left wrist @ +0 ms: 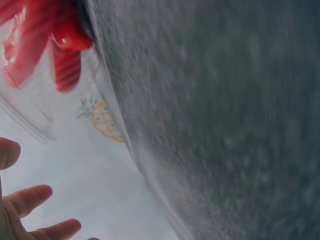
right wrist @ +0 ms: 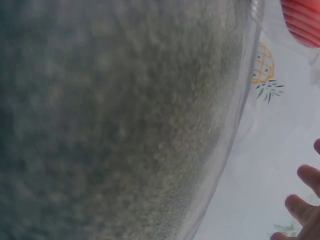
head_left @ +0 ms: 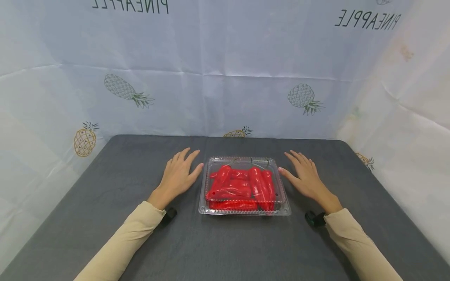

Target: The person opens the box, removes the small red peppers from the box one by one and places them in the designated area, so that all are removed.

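Observation:
A clear plastic clamshell box (head_left: 245, 212) sits on the dark grey table, its lid down. Through the lid show several glossy red chili peppers (head_left: 233, 189) with thin green stems. Left of the box is my left hand (head_left: 177, 175), fingers spread and thumb pointing at the box's side. My right hand (head_left: 305, 176) mirrors it on the other side, its thumb tip right by the box's edge. Neither hand holds anything. In the left wrist view the peppers (left wrist: 65, 45) appear above the left fingers; the right wrist view catches one red pepper (right wrist: 304, 22) at its top corner.
The grey table (head_left: 225, 246) has rounded far corners. A white cloth (head_left: 225, 105) printed with pineapples hangs behind it and along both sides. Black wrist cameras show under the left wrist (head_left: 170, 214) and the right wrist (head_left: 315, 219).

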The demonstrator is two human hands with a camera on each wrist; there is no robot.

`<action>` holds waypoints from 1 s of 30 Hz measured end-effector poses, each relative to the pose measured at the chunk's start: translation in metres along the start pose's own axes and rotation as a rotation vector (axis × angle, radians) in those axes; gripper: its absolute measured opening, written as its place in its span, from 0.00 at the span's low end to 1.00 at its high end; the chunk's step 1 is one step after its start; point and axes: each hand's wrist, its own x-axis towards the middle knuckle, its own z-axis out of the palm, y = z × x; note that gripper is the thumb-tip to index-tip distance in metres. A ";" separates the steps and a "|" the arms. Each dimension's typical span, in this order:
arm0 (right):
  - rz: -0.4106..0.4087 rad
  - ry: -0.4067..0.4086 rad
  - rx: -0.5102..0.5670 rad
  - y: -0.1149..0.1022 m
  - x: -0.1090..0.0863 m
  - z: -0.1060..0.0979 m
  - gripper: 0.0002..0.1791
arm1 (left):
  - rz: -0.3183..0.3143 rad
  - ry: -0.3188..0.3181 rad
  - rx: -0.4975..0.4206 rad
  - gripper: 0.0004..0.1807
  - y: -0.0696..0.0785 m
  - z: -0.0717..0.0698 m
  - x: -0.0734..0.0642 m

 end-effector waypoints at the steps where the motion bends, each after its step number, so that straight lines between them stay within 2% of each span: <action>1: -0.004 -0.003 0.009 -0.001 -0.002 0.000 0.40 | 0.002 -0.001 -0.006 0.31 0.001 0.000 -0.002; 12: 0.014 -0.082 0.164 -0.003 -0.013 -0.004 0.37 | 0.036 -0.040 -0.073 0.26 0.009 0.001 -0.015; 21: -0.037 -0.123 0.284 -0.003 -0.020 -0.004 0.32 | 0.025 -0.105 -0.122 0.26 0.011 -0.002 -0.024; 30: -0.012 -0.147 0.328 -0.007 -0.027 -0.002 0.30 | 0.035 -0.175 -0.216 0.28 0.008 -0.004 -0.032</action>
